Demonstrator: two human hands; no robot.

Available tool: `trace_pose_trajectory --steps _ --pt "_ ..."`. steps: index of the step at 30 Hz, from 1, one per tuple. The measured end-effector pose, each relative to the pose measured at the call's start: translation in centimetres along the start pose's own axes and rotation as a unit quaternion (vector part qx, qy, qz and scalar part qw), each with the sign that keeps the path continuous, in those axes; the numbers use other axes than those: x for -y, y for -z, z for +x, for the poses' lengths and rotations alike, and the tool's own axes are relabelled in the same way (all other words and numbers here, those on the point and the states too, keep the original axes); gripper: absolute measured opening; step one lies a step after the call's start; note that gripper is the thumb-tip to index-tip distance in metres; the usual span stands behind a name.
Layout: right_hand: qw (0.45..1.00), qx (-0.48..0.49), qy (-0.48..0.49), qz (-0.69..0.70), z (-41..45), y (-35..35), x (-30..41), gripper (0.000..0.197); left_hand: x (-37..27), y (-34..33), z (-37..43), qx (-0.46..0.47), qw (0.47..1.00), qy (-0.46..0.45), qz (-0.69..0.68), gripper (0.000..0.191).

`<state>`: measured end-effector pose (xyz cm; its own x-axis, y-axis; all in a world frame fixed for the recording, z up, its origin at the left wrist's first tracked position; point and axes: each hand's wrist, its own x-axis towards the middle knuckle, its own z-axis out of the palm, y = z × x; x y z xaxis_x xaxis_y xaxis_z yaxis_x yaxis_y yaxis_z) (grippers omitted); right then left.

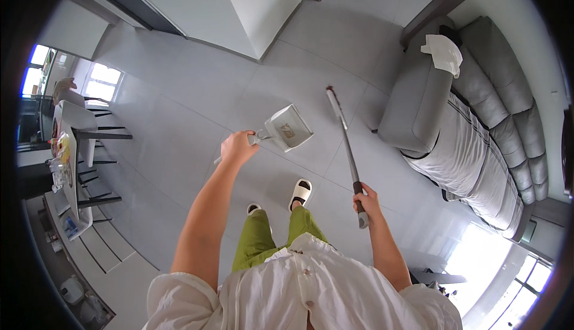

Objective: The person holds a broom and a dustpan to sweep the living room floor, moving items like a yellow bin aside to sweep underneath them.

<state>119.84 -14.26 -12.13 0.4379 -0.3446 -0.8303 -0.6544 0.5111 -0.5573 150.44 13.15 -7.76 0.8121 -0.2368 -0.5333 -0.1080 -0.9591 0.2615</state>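
Observation:
My left hand [239, 147] grips the handle of a light grey dustpan [297, 126], held out in front of me with its pan to the right of the hand. A small clump of brownish debris [286, 130] lies inside the pan. In my right hand [368, 201] is the dark grip of a long-handled broom [350, 150]. Its grey shaft runs away from me to a narrow head [334, 101] with dark reddish bristles, over the floor tiles. Whether the bristles touch the floor cannot be told. Dustpan and broom head are apart.
Grey floor tiles [188, 88] surround my slippered feet [301, 191]. A grey sofa [417, 101] with a striped cover [466, 150] and a white cloth [443, 54] stands at right. At left are a cluttered dining table [71, 168] and chairs. A white wall corner [258, 38] juts out ahead.

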Motion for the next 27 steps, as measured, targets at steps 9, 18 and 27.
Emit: trace_pose_trajectory --steps 9,18,27 --pt "0.999 -0.022 -0.029 0.012 1.5 -8.1 2.6 0.011 7.7 3.0 -1.1 -0.006 0.999 -0.030 0.028 0.043" --pt "0.994 0.058 -0.061 0.071 3.0 -26.0 1.7 0.007 20.7 7.6 0.6 -0.026 0.999 -0.023 -0.023 0.044" --pt "0.985 0.136 -0.077 -0.069 1.2 -37.0 2.3 0.010 26.6 9.9 4.3 -0.023 0.998 -0.046 -0.041 0.042"
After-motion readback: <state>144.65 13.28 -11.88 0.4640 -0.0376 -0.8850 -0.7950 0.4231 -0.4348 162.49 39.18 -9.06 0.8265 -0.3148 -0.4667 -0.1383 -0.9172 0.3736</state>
